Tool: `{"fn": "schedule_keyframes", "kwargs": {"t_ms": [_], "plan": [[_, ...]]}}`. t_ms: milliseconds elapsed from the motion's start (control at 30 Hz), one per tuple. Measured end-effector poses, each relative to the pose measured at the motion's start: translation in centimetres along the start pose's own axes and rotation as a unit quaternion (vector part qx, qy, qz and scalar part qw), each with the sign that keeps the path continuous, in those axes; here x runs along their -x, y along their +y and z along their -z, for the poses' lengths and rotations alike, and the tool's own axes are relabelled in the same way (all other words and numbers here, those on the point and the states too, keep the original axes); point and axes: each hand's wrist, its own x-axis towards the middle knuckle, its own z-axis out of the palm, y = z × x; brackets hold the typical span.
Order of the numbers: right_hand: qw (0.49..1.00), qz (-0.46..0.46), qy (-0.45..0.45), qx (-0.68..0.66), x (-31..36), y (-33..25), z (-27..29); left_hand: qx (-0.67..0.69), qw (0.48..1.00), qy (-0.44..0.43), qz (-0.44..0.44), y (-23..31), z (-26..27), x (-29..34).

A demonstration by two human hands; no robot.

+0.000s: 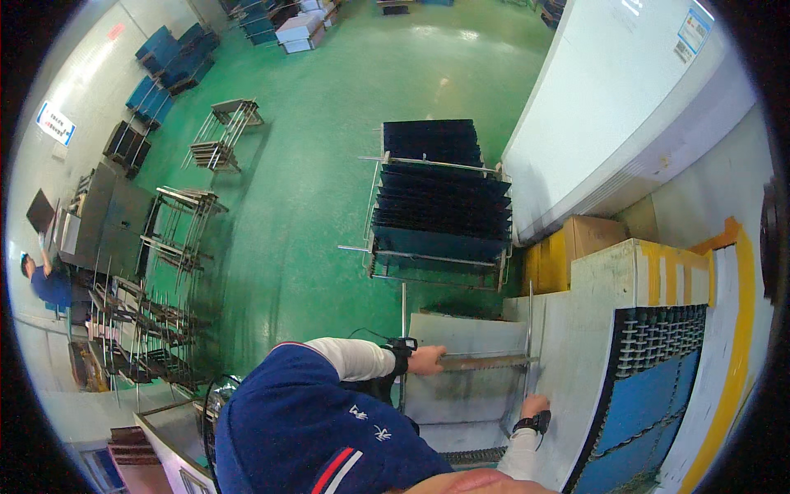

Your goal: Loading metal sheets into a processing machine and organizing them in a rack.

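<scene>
A metal rack (487, 363) with upright rods and a slotted crossbar stands directly in front of me. My left hand (427, 360) is closed at the left end of that crossbar, close to the left rod. Lower down on the other side, my right hand (535, 406) is closed at the right rod; its fingers are partly hidden. Pale grey panels (467, 336) show behind and between the rods. Another toothed bar (473, 455) lies nearer my body, partly covered by my arm. Both wrists carry dark bands.
Beyond stands a rack of dark panels (442, 198). To my right, a machine (576, 379) has a blue conveyor (654, 395) with metal links. Cardboard boxes (592, 239) sit by a white cabinet (617, 90). Empty metal racks (181, 226) line the left; a person (51, 284) works there.
</scene>
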Motion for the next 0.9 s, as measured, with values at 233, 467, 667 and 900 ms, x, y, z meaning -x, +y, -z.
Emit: {"fn": "schedule_keyframes", "kwargs": {"t_ms": [233,467,667,900], "plan": [[0.995,-0.065,0.046,0.055,-2.2,-0.3,-7.0,0.025,1.0,-0.014,-0.01,-2.8,-1.5,-0.7],[0.946,0.092,0.035,0.308,0.3,-0.9,-4.5,0.073,0.997,-0.021,0.007,-3.1,-1.8,1.3],[0.92,0.091,-0.182,0.334,-2.4,-1.4,-5.7,0.113,0.993,-0.04,0.019,-3.5,-1.8,0.5],[0.967,-0.112,0.113,-0.201,2.9,-3.5,1.5,0.115,0.993,-0.034,0.006,-2.4,-1.1,0.5]]}}
